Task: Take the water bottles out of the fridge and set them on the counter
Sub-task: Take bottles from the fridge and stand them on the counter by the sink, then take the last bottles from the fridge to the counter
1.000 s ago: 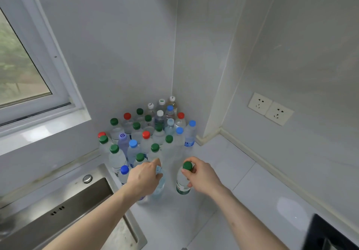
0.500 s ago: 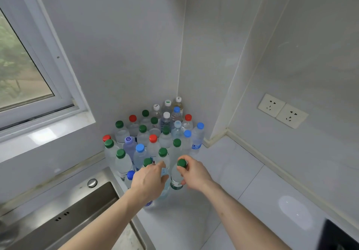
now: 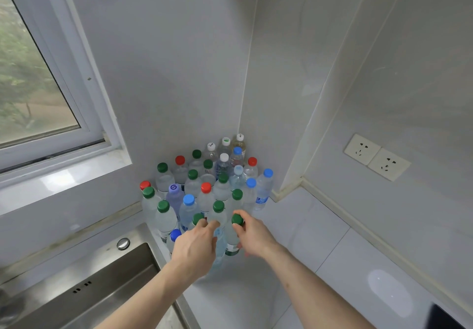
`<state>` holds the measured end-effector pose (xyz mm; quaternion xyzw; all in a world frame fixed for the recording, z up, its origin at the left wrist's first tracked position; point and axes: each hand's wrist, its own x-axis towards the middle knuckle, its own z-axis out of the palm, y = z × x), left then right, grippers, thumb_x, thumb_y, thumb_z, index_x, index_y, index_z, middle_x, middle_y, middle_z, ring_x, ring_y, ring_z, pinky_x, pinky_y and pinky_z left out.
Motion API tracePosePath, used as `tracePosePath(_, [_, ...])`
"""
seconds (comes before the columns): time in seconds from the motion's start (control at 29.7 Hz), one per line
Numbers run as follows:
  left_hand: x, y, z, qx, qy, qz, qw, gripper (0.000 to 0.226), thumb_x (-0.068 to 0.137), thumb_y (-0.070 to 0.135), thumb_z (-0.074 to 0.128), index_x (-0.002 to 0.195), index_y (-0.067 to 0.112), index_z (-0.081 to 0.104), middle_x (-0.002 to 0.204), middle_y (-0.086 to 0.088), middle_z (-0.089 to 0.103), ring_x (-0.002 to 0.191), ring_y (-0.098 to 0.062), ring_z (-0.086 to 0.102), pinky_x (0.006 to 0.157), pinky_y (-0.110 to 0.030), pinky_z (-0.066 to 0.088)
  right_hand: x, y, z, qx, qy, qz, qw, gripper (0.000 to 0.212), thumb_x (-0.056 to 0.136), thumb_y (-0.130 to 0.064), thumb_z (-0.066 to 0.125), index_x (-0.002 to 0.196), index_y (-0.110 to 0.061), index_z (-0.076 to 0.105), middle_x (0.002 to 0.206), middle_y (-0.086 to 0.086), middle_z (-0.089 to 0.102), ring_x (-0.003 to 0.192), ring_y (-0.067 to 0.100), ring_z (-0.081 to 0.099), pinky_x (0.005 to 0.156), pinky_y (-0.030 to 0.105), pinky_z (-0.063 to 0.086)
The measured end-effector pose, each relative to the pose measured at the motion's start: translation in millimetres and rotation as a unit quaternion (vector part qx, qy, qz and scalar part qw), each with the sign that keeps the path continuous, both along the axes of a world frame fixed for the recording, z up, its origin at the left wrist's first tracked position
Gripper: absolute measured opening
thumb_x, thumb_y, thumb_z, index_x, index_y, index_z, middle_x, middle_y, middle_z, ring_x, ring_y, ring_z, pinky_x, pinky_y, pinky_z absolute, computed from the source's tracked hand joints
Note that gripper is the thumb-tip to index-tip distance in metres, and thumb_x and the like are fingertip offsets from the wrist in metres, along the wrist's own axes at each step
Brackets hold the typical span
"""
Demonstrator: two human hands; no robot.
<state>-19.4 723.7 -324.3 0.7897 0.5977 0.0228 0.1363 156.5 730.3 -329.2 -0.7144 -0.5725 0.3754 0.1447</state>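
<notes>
Principal risk: the two clear plastic water bottles being set down are going in at the near edge of a tightly packed cluster of clear plastic water bottles with green, red, blue and white caps (image 3: 206,188), standing upright in the far corner of the white glossy tabletop (image 3: 302,231). Any sideways nudge is likely to be tipping a neighbour, and one fall could be carrying several with it. A second risk: the brushed steel sink (image 3: 102,277) is lying just to the near left of the cluster, so a toppled bottle could be rolling into the basin. The bottles look light and narrow-based, hence easily upset. Pose: both forearms are reaching forward from the near edge, converging on the cluster. The right hand (image 3: 256,236) is pinching the neck of a green-capped clear bottle (image 3: 233,239) just under its cap, thumb and fingers curled round it, base apparently on the tabletop. The left hand (image 3: 195,248) is gripping a clear bottle with a pale blue label (image 3: 220,245), mostly hidden behind the hand; its fingertips are touching a neighbouring green cap.
</notes>
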Motion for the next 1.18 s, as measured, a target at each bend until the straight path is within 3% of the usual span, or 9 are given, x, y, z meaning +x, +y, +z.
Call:
tracePosePath(0.1, [0.5, -3.5, 2.8, 0.000, -0.001, -0.002, 1.000, 0.038, 0.106, 0.031, 0.041, 0.145, 0.033, 0.042, 0.135, 0.006, 0.050, 0.085, -0.022, 0.065, 0.063, -0.034, 0.050, 1.6, -4.0, 0.7, -0.007, 0.003, -0.008, 1.000, 0.052, 0.106, -0.038, 0.047, 0.156, -0.040, 0.034, 0.122, -0.002, 0.063, 0.111, 0.028, 0.069, 0.091, 0.050, 0.060])
tracePosePath(0.2, [-0.5, -6.7, 6.4, -0.002, -0.010, -0.009, 1.000, 0.038, 0.106, 0.025, 0.041, 0.142, 0.033, 0.046, 0.140, 0.010, 0.046, 0.078, -0.019, 0.058, 0.062, -0.033, 0.048, 5.8, -12.8, 4.5, 0.005, 0.016, -0.017, 1.000, 0.057, 0.106, -0.034, 0.048, 0.159, -0.042, 0.029, 0.103, -0.011, 0.061, 0.103, 0.025, 0.071, 0.088, 0.044, 0.060])
tracePosePath(0.27, [-3.6, -9.0, 6.4, -0.005, -0.018, -0.016, 1.000, 0.038, 0.105, 0.024, 0.042, 0.140, 0.033, 0.050, 0.143, 0.014, 0.045, 0.084, -0.018, 0.063, 0.067, -0.035, 0.054, 9.0, -19.6, 7.5, 0.019, 0.016, -0.020, 0.999, 0.056, 0.105, -0.030, 0.048, 0.157, -0.043, 0.032, 0.100, -0.011, 0.060, 0.098, 0.023, 0.071, 0.089, 0.041, 0.059])
tracePosePath(0.44, [-11.8, -15.6, 2.2, -0.025, -0.034, -0.040, 0.998, 0.044, 0.105, 0.027, 0.041, 0.148, 0.031, 0.047, 0.154, 0.018, 0.035, 0.098, -0.018, 0.068, 0.075, -0.036, 0.058, 13.5, -44.1, 17.1, 0.041, -0.002, -0.006, 0.999, 0.053, 0.104, -0.023, 0.046, 0.152, -0.046, 0.040, 0.112, -0.010, 0.062, 0.094, 0.016, 0.069, 0.090, 0.034, 0.056])
tracePosePath(0.64, [-15.7, -22.7, 5.8, -0.035, -0.074, -0.051, 0.995, 0.047, 0.104, 0.027, 0.043, 0.151, 0.033, 0.043, 0.159, 0.018, 0.029, 0.108, -0.009, 0.065, 0.080, -0.026, 0.054, 23.1, -80.4, 37.9, 0.069, -0.013, 0.005, 0.997, 0.050, 0.105, -0.023, 0.049, 0.152, -0.041, 0.045, 0.127, -0.011, 0.058, 0.105, 0.010, 0.059, 0.097, 0.023, 0.045])
tracePosePath(0.74, [-12.5, -33.0, 9.6, -0.049, -0.104, -0.063, 0.991, 0.042, 0.104, 0.027, 0.046, 0.146, 0.034, 0.048, 0.159, 0.018, 0.030, 0.103, -0.007, 0.066, 0.086, -0.026, 0.052, 33.2, -104.5, 42.8, 0.073, 0.005, -0.017, 0.997, 0.048, 0.104, -0.026, 0.052, 0.149, -0.043, 0.047, 0.131, -0.014, 0.055, 0.087, 0.002, 0.053, 0.093, 0.021, 0.045])
tracePosePath(0.88, [1.7, -51.1, 15.3, -0.058, -0.119, -0.104, 0.986, 0.037, 0.102, 0.027, 0.050, 0.138, 0.036, 0.053, 0.154, 0.020, 0.035, 0.097, -0.008, 0.066, 0.086, -0.030, 0.052, 44.8, -153.4, 49.4, 0.076, 0.042, -0.063, 0.994, 0.047, 0.104, -0.029, 0.055, 0.147, -0.045, 0.049, 0.131, -0.017, 0.056, 0.104, 0.002, 0.063, 0.097, 0.020, 0.049])
tracePosePath(1.01, [37.7, -73.9, 31.0, -0.053, -0.123, -0.176, 0.975, 0.037, 0.102, 0.028, 0.050, 0.137, 0.037, 0.053, 0.152, 0.021, 0.036, 0.098, -0.006, 0.066, 0.085, -0.023, 0.049, 66.7, -217.5, 54.2, 0.083, 0.047, -0.131, 0.987, 0.048, 0.104, -0.029, 0.056, 0.146, -0.049, 0.047, 0.133, -0.023, 0.055, 0.117, -0.001, 0.057, 0.104, 0.019, 0.046])
tracePosePath(1.18, [93.3, -111.8, 49.6, -0.050, -0.145, -0.266, 0.952, 0.035, 0.100, 0.030, 0.054, 0.133, 0.041, 0.053, 0.148, 0.025, 0.038, 0.088, 0.001, 0.065, 0.088, -0.026, 0.052, 94.9, -300.9, 66.1, 0.099, 0.041, -0.223, 0.969, 0.047, 0.104, -0.034, 0.056, 0.144, -0.055, 0.044, 0.134, -0.027, 0.053, 0.123, -0.004, 0.053, 0.107, 0.019, 0.043])
